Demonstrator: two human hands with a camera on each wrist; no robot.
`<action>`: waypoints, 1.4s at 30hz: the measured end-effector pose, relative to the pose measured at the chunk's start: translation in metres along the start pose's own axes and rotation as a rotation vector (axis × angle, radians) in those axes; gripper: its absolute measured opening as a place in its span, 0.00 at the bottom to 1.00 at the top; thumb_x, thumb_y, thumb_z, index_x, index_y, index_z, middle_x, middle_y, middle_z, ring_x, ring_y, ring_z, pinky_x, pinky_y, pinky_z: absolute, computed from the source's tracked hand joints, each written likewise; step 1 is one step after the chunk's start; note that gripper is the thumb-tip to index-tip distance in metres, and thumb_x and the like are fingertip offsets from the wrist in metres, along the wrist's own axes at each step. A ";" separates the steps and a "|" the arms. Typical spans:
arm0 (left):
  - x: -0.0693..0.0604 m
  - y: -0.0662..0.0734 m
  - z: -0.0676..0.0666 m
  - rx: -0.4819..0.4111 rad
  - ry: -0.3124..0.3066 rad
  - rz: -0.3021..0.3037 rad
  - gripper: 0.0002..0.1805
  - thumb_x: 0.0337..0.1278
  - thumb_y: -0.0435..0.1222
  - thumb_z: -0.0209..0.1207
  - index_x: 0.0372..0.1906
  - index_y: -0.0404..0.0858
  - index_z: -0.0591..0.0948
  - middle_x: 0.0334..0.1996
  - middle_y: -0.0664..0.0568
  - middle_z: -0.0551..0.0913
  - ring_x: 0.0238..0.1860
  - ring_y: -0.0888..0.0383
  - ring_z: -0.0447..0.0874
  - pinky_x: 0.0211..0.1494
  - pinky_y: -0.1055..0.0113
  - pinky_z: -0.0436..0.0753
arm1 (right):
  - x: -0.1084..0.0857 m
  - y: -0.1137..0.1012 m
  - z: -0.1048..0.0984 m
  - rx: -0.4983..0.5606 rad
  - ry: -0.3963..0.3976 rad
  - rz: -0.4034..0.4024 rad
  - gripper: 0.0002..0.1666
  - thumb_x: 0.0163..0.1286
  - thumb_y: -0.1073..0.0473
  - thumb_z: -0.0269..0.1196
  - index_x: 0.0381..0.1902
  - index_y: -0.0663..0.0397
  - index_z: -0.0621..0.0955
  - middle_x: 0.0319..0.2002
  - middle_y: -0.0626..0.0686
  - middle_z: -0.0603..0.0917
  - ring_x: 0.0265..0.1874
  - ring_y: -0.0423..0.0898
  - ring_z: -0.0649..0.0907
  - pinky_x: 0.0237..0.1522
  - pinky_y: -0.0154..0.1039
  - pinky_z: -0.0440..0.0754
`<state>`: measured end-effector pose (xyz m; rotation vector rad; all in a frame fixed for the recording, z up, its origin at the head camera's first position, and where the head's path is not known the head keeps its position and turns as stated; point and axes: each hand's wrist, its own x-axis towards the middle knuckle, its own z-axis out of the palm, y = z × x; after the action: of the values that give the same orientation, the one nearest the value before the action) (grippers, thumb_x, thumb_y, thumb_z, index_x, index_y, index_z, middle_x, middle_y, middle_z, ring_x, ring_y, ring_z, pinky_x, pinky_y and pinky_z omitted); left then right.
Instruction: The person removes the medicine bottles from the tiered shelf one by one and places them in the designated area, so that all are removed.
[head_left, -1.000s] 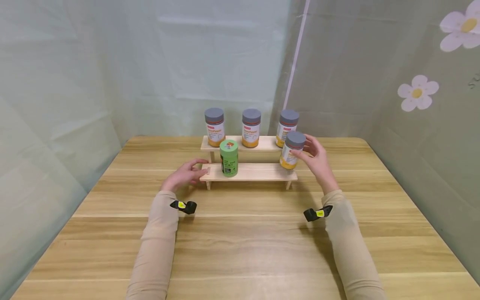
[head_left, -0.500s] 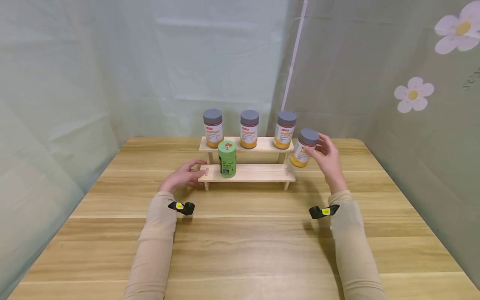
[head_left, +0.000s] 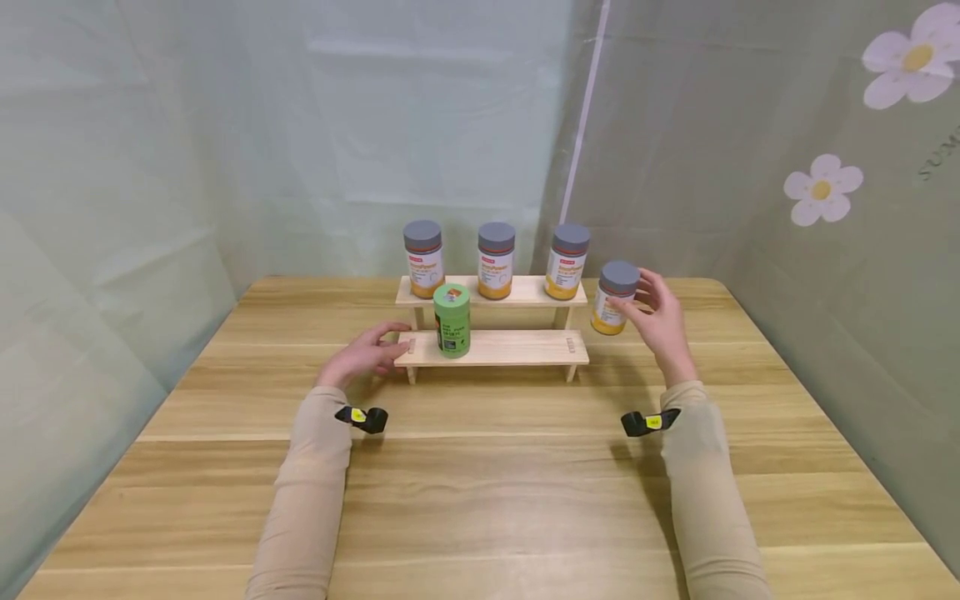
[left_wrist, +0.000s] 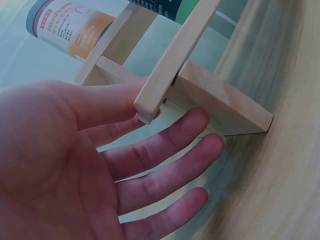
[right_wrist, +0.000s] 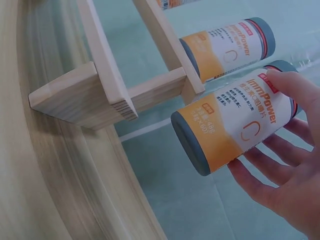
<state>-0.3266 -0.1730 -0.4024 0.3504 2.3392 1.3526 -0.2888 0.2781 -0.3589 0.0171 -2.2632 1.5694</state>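
To the right of a two-tier wooden shelf [head_left: 517, 348], my right hand [head_left: 663, 321] grips a supplement bottle [head_left: 611, 310] with a grey cap and a white and orange label. In the right wrist view this bottle [right_wrist: 237, 120] is held off the shelf, thumb on its label and fingers behind. My left hand [head_left: 362, 353] pinches the left end of the lower board between thumb and index finger; the left wrist view shows its other fingers [left_wrist: 165, 167] spread loosely below the board. A green bottle [head_left: 452, 325] stands on the lower tier's left part.
On the upper tier stand three matching grey-capped bottles: left [head_left: 424, 265], middle [head_left: 496, 265] and right [head_left: 566, 265]. The shelf rests on a wood-grain table [head_left: 480, 500], near its far edge. Behind hangs a pale curtain [head_left: 435, 117] with flowers at right.
My right hand has carried its bottle rightward, from over the lower tier's right end to beside the shelf, and the bottle now tilts less. My left hand keeps its hold on the board.
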 end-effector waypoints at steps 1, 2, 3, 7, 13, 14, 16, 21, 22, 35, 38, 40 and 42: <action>0.000 0.000 0.000 0.000 0.001 -0.001 0.30 0.72 0.43 0.49 0.73 0.39 0.57 0.63 0.27 0.71 0.43 0.53 0.86 0.51 0.59 0.81 | 0.001 0.000 0.001 -0.007 -0.005 -0.005 0.38 0.63 0.55 0.68 0.68 0.53 0.67 0.62 0.60 0.75 0.53 0.44 0.77 0.56 0.36 0.75; 0.000 0.000 0.000 0.001 0.004 -0.001 0.30 0.72 0.44 0.49 0.73 0.39 0.57 0.62 0.27 0.72 0.43 0.53 0.86 0.51 0.59 0.81 | 0.001 0.001 0.001 -0.014 -0.010 -0.010 0.38 0.63 0.55 0.68 0.68 0.54 0.67 0.63 0.60 0.75 0.55 0.46 0.76 0.56 0.37 0.75; -0.001 0.000 0.000 0.003 0.005 -0.002 0.30 0.72 0.44 0.49 0.73 0.39 0.57 0.62 0.27 0.72 0.43 0.53 0.86 0.51 0.59 0.81 | 0.002 0.001 0.001 -0.019 -0.012 -0.013 0.37 0.64 0.55 0.67 0.68 0.54 0.67 0.63 0.61 0.74 0.56 0.47 0.76 0.57 0.38 0.75; -0.002 0.001 0.000 0.006 0.010 -0.006 0.30 0.72 0.43 0.49 0.73 0.39 0.57 0.62 0.27 0.72 0.44 0.53 0.85 0.52 0.57 0.81 | 0.002 0.005 0.001 -0.038 -0.005 -0.009 0.38 0.64 0.55 0.68 0.68 0.55 0.67 0.64 0.61 0.74 0.59 0.53 0.76 0.60 0.45 0.75; -0.003 0.003 0.001 0.002 0.004 -0.008 0.30 0.73 0.43 0.48 0.73 0.39 0.57 0.62 0.27 0.72 0.45 0.52 0.85 0.53 0.56 0.80 | 0.002 0.012 -0.002 -0.065 0.006 0.007 0.37 0.63 0.55 0.68 0.67 0.57 0.67 0.64 0.63 0.74 0.60 0.59 0.76 0.62 0.54 0.73; -0.002 0.004 0.001 0.003 0.004 -0.008 0.30 0.73 0.43 0.48 0.73 0.39 0.57 0.62 0.27 0.72 0.45 0.52 0.85 0.53 0.56 0.80 | 0.002 0.013 -0.002 -0.063 0.006 0.010 0.37 0.63 0.56 0.68 0.67 0.57 0.67 0.64 0.64 0.74 0.60 0.60 0.76 0.62 0.54 0.73; -0.001 0.005 0.000 0.004 0.007 -0.009 0.30 0.73 0.43 0.48 0.73 0.39 0.57 0.61 0.28 0.72 0.44 0.52 0.85 0.53 0.56 0.80 | 0.003 0.016 -0.003 -0.058 0.007 0.024 0.37 0.63 0.55 0.68 0.67 0.57 0.68 0.63 0.64 0.75 0.60 0.60 0.76 0.61 0.54 0.73; 0.001 0.007 -0.001 0.007 0.016 -0.005 0.30 0.73 0.43 0.48 0.73 0.39 0.58 0.60 0.28 0.74 0.43 0.53 0.85 0.52 0.57 0.81 | 0.005 0.019 -0.003 -0.034 0.017 0.061 0.39 0.63 0.56 0.68 0.69 0.55 0.66 0.63 0.64 0.75 0.59 0.60 0.76 0.60 0.51 0.73; 0.001 0.007 -0.001 0.013 0.018 -0.002 0.30 0.73 0.44 0.48 0.73 0.39 0.58 0.60 0.28 0.75 0.43 0.53 0.85 0.51 0.58 0.81 | 0.004 0.020 -0.002 -0.033 0.019 0.067 0.40 0.62 0.56 0.69 0.69 0.54 0.66 0.63 0.64 0.75 0.59 0.60 0.77 0.60 0.50 0.73; -0.004 0.001 0.003 0.010 0.010 0.006 0.30 0.73 0.43 0.49 0.72 0.37 0.57 0.57 0.27 0.76 0.43 0.52 0.85 0.49 0.60 0.81 | -0.002 0.035 0.004 -0.077 0.002 0.113 0.38 0.63 0.57 0.68 0.68 0.56 0.66 0.64 0.66 0.73 0.61 0.63 0.75 0.62 0.56 0.74; -0.004 0.001 0.003 0.011 0.015 0.003 0.30 0.73 0.44 0.49 0.72 0.37 0.57 0.57 0.28 0.76 0.42 0.52 0.85 0.50 0.59 0.81 | -0.001 0.038 0.005 -0.083 -0.010 0.108 0.38 0.63 0.57 0.68 0.67 0.56 0.67 0.64 0.67 0.73 0.62 0.63 0.75 0.63 0.56 0.73; -0.004 0.002 0.003 0.012 0.018 0.000 0.30 0.73 0.44 0.49 0.72 0.38 0.57 0.58 0.28 0.75 0.42 0.53 0.85 0.51 0.58 0.81 | 0.000 0.041 0.005 -0.089 -0.012 0.097 0.38 0.62 0.57 0.69 0.67 0.57 0.67 0.64 0.67 0.73 0.61 0.64 0.75 0.62 0.57 0.73; -0.003 0.003 0.003 0.015 0.021 -0.001 0.30 0.73 0.44 0.48 0.72 0.39 0.58 0.58 0.28 0.75 0.42 0.54 0.84 0.51 0.59 0.81 | 0.000 0.043 0.005 -0.106 -0.012 0.082 0.38 0.62 0.57 0.69 0.67 0.58 0.67 0.63 0.68 0.73 0.61 0.64 0.75 0.62 0.57 0.73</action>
<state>-0.3224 -0.1707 -0.4007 0.3416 2.3672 1.3448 -0.3003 0.2901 -0.3992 -0.0959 -2.3807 1.4909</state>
